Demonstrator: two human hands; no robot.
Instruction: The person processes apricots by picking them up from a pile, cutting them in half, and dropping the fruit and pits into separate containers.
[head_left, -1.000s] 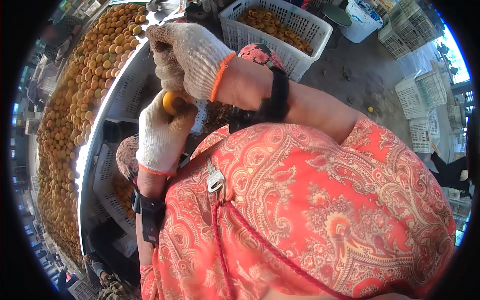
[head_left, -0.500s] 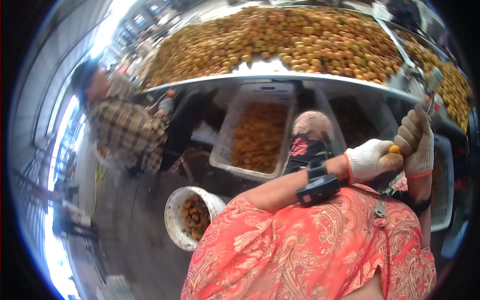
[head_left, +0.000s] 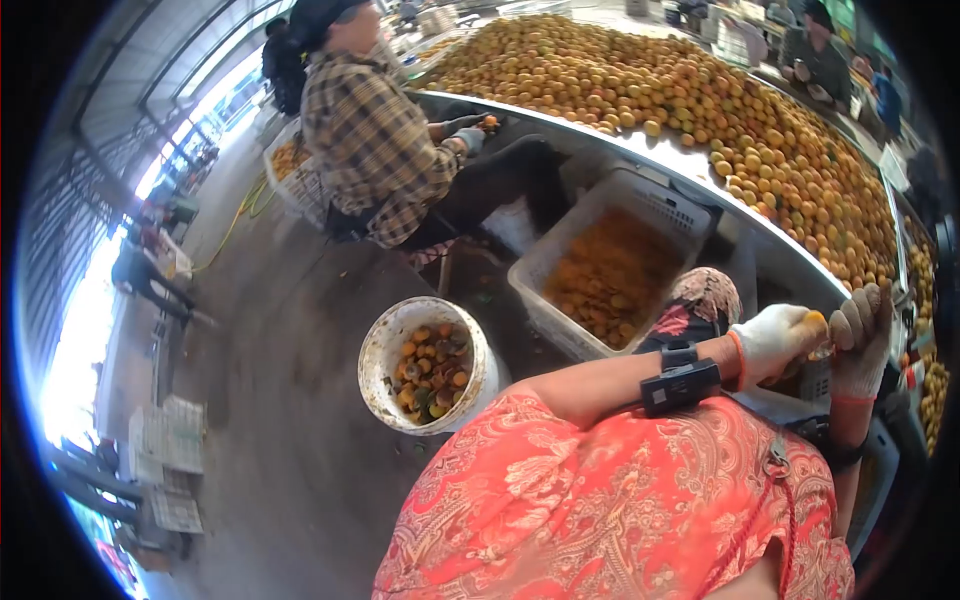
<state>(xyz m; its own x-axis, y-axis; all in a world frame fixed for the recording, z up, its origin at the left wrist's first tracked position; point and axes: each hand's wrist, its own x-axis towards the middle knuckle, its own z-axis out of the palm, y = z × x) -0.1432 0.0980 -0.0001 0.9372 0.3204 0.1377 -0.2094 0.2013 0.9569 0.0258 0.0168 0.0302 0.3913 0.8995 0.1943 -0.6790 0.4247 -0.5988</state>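
My left hand, in a white glove with an orange cuff, is closed around a small orange fruit. Right beside it, my right hand wears a glove with greyish fingers, which are curled shut. Something small and shiny shows between the two hands, too unclear to name. Both hands are in front of my body at the right, near the edge of a metal table heaped with orange-yellow fruit.
A white bucket holds dark and orange fruit pieces. Beyond it, a white crate contains orange fruit. A co-worker in a plaid shirt sits at the left, holding a fruit. Another person is behind the table.
The view has swung left, showing more of the co-worker, floor and bucket. My hands stay close together; the orange fruit is now higher in my left hand's grip.
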